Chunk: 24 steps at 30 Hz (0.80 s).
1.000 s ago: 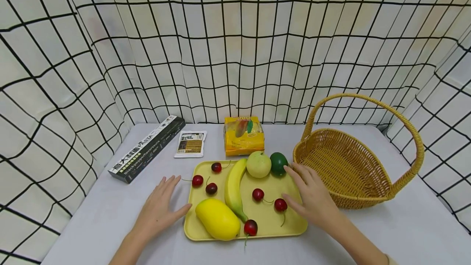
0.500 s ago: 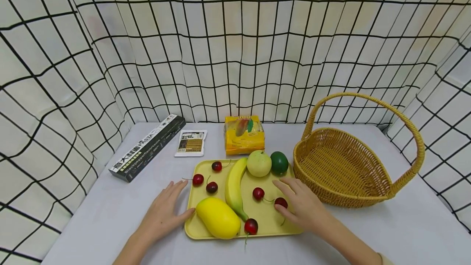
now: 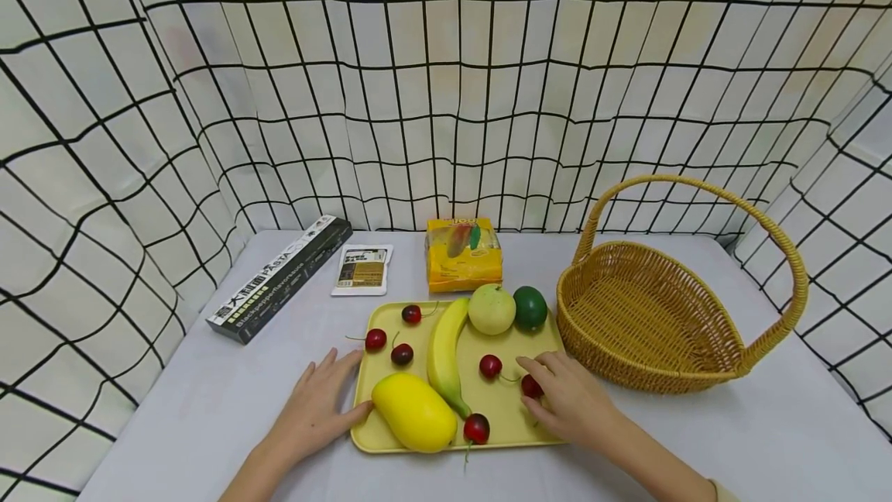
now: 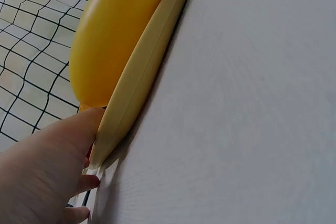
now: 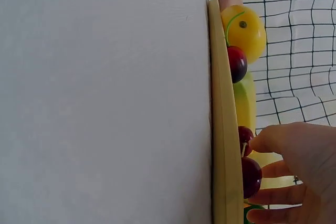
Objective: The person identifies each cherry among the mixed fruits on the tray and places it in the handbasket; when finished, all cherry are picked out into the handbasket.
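Note:
In the head view, a yellow tray (image 3: 505,409) holds a mango (image 3: 415,413), a banana (image 3: 442,355), a pale green round fruit (image 3: 492,309), a dark green fruit (image 3: 530,308) and several cherries. My left hand (image 3: 317,413) is at the tray's left edge, its thumb touching the rim beside the mango. Over the tray's right side, my right hand (image 3: 571,401) reaches thumb and fingers around a cherry (image 3: 531,386), partly hiding it. In the right wrist view, dark cherry (image 5: 252,177) lies by the spread fingers; a firm pinch does not show.
A wicker basket (image 3: 648,324) with a tall handle stands right of the tray. Behind the tray are a yellow packet (image 3: 463,256) and a white sachet (image 3: 362,269). A long black pasta box (image 3: 282,281) lies at the left. Black grid netting (image 3: 446,99) lines the sides.
My right hand has moved left and down from beside the dark green fruit to the cherry. My left hand has moved slightly right, its thumb now at the tray rim.

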Motion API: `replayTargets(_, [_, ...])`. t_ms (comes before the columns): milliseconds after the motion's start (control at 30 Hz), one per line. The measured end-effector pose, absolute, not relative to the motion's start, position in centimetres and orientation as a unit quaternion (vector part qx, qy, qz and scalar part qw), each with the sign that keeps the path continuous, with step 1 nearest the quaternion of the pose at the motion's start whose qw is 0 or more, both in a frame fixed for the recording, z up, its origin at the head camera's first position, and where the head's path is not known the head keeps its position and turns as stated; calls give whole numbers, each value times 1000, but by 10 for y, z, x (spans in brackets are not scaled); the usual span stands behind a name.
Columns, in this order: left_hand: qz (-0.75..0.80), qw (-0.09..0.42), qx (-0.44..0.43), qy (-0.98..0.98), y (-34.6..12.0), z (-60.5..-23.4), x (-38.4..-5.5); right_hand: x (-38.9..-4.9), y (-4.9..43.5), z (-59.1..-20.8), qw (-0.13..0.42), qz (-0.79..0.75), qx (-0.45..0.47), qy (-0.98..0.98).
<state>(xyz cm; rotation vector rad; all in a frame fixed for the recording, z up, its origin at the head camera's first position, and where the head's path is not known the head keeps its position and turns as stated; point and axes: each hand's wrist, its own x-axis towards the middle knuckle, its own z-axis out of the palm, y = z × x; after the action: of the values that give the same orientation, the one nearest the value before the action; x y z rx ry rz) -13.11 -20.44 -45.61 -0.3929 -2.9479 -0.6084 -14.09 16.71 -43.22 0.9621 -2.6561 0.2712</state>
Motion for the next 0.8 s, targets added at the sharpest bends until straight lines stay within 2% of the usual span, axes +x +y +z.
replayTargets(333, [-197,28,-124,-972,-203,-455,-131,-140,166,-437,140,82,321,-933])
replayTargets(800, [-207,21,-132,-969,-205,-456,-130,-140,167,-435,141,75,316,-935])
